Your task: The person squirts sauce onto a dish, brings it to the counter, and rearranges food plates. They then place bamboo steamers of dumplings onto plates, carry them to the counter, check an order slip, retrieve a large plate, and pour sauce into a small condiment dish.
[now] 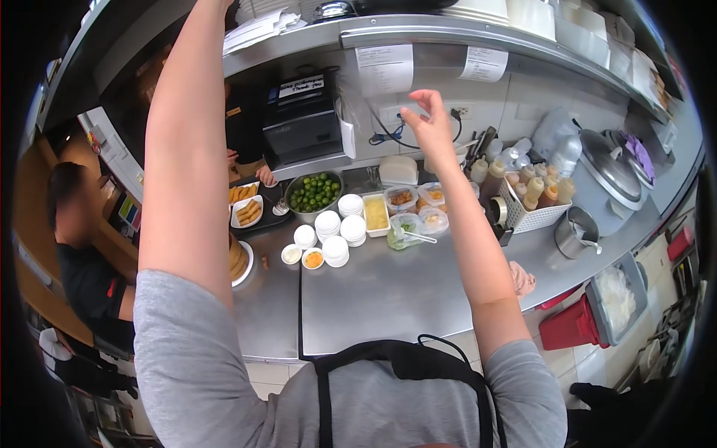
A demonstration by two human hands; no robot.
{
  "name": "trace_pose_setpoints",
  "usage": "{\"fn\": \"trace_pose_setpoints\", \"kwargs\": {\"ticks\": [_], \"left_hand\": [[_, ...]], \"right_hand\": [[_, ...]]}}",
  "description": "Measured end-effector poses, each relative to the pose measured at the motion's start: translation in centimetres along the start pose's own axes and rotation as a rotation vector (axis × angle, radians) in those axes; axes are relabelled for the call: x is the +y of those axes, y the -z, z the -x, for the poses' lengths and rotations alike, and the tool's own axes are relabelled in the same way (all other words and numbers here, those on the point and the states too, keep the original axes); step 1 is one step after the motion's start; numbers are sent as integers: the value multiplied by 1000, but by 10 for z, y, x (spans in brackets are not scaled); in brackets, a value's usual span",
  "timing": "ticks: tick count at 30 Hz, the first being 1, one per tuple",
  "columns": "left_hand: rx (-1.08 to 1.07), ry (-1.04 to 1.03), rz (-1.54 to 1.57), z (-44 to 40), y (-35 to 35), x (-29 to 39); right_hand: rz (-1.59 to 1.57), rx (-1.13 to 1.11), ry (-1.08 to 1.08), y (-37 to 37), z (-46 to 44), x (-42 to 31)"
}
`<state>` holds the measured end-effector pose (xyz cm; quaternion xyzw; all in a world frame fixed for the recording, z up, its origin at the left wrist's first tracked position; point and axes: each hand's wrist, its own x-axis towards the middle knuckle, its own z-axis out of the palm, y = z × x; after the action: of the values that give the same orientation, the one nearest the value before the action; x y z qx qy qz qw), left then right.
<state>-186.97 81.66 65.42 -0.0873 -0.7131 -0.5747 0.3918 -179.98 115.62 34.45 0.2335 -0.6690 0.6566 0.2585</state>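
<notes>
My left arm reaches up past the top edge of the view, so the left hand is almost wholly cut off and its fingers are hidden. My right hand (429, 128) is raised above the counter, near the wall and below the hanging paper slips (484, 64). Its fingers are apart and curved, with nothing between them. Another slip (385, 69) hangs to its left. Under the arms on the steel counter (381, 299) stand stacks of white cups (327, 222), a bowl of green limes (315, 193), a yellow-filled tub (376, 213) and small lidded containers (402, 198).
A black printer (302, 123) stands at the back. A white basket of sauce bottles (536, 213) and a metal pot (573, 233) are at the right. Overhead runs a shelf (448, 28). A person in black (89, 276) stands at the left; another person's hand (265, 175) is near the trays.
</notes>
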Motion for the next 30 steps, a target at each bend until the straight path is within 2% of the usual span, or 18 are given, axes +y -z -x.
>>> {"fn": "trace_pose_setpoints", "kwargs": {"ticks": [2,3,4,6,7,8,10,11,12,14,16,18,20,22,24,30], "left_hand": [[-600,125,-1216,-4,9,-19],[-183,454,-726,-2,10,-56],[-164,367,-606,34,3,-48],[-290,305,-744,49,3,-31],[-273,272,-1001,64,-6,-15],[-275,277,-1004,84,-12,-6],[86,-442,-1295,129,-23,12],[247,-418,-1234,159,-31,27],[242,-417,-1237,168,-28,22],[380,-1115,-953,187,-25,4],[127,-805,-801,232,-25,-12],[-40,-449,-427,278,-41,-40],[-128,-308,-308,302,-57,-75],[-244,119,68,317,-76,-86],[-316,312,483,318,-90,-100],[-249,414,808,309,-117,-103]], "right_hand": [[48,0,-16,2,-4,-2],[48,5,-22,2,-8,2],[45,48,26,1,-12,6],[43,90,69,-1,-15,11],[8,75,94,-2,-17,12],[-28,58,118,-4,-15,12],[-29,45,86,-4,-14,10],[-27,35,59,-2,-14,7],[-29,36,53,-1,-13,5],[-97,7,19,2,-8,0],[-108,4,45,6,-7,-4],[-121,-2,82,6,-6,-9],[-163,34,12,4,-3,-16],[-192,0,-35,2,0,-25],[-219,-39,-83,0,0,-26],[-197,-25,-19,-3,-6,-17]]}}
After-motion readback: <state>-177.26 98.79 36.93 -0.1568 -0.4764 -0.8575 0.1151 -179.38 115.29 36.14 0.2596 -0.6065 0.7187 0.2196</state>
